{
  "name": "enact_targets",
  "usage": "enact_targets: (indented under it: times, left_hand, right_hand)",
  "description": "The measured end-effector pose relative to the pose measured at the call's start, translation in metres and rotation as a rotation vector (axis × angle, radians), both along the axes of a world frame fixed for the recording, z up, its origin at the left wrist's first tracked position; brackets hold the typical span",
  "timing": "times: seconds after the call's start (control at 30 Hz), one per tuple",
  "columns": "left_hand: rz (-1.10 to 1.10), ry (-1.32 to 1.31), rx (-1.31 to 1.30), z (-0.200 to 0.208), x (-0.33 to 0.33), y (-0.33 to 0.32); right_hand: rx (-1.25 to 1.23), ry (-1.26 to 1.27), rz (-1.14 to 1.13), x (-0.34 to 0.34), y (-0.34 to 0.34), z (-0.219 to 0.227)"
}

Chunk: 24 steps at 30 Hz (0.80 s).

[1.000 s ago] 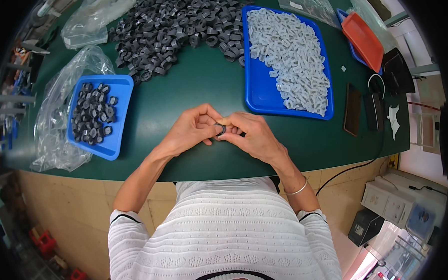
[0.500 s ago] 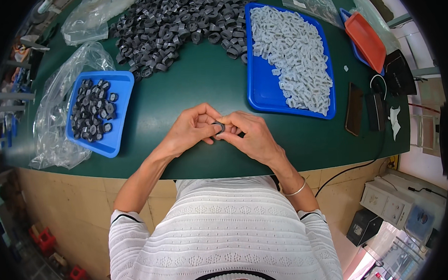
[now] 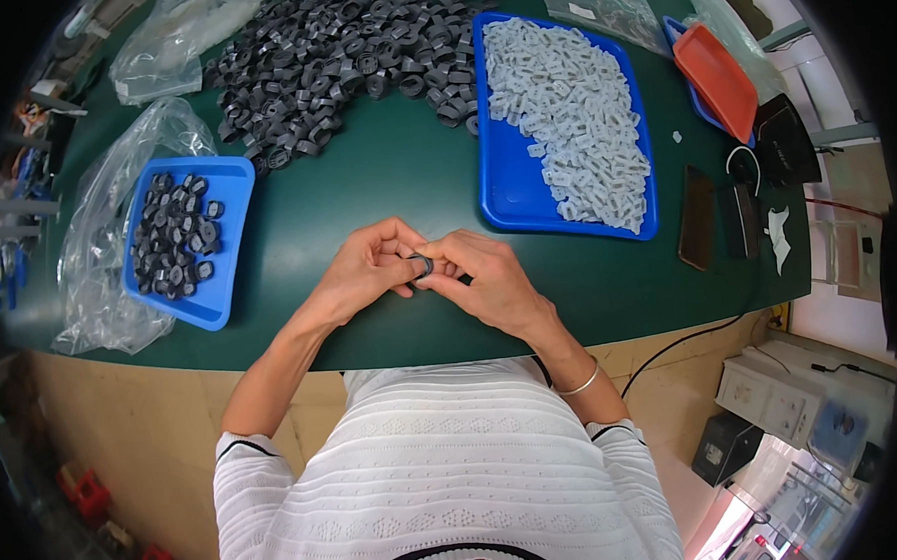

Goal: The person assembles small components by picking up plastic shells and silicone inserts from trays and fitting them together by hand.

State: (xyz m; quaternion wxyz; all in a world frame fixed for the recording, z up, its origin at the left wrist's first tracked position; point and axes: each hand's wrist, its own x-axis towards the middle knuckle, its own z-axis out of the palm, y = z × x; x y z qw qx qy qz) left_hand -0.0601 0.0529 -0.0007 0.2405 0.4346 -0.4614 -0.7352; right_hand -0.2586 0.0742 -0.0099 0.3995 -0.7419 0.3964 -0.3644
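Close to the table's front edge, my two hands meet around a small black plastic ring (image 3: 423, 266). My left hand (image 3: 365, 271) pinches it from the left, thumb and fingers closed. From the other side my right hand (image 3: 483, 276) grips the same ring with thumb and forefinger, covering much of it. Any small part inside the ring is too hidden to make out. Beyond the hands lies a large heap of loose black rings (image 3: 344, 59). To the right, a blue tray (image 3: 509, 182) carries many small pale translucent plastic pieces (image 3: 573, 114).
A smaller blue tray (image 3: 228, 230) with black pieces that have pale centres stands at left, beside clear plastic bags (image 3: 98, 275). At right are an orange tray (image 3: 717, 83), a phone (image 3: 696, 217), a black box-shaped device (image 3: 738, 219) and a crumpled white scrap (image 3: 778, 241).
Both hands stay together on the ring, with only slight finger movement. The whole view has shifted a little, so the table things appear slightly further left.
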Motion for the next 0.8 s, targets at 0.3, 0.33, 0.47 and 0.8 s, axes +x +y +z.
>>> enact_targets:
  times: [0.3,0.33,0.47,0.8]
  left_hand:
    - [0.118,0.017,-0.069,-0.003,-0.005,0.009]
    - [0.119,0.015,-0.067,-0.002,-0.007,0.011]
    - [0.266,0.191,0.030,-0.012,-0.012,0.017]
    - [0.435,0.177,0.011,-0.029,-0.032,0.024]
  right_hand:
    - [0.119,0.027,-0.081,-0.001,-0.001,0.004]
    - [0.223,-0.025,-0.068,-0.004,-0.005,0.006]
    - [0.356,-0.116,-0.023,-0.005,-0.013,0.005]
    - [-0.011,0.139,-0.252,0.016,-0.007,0.008]
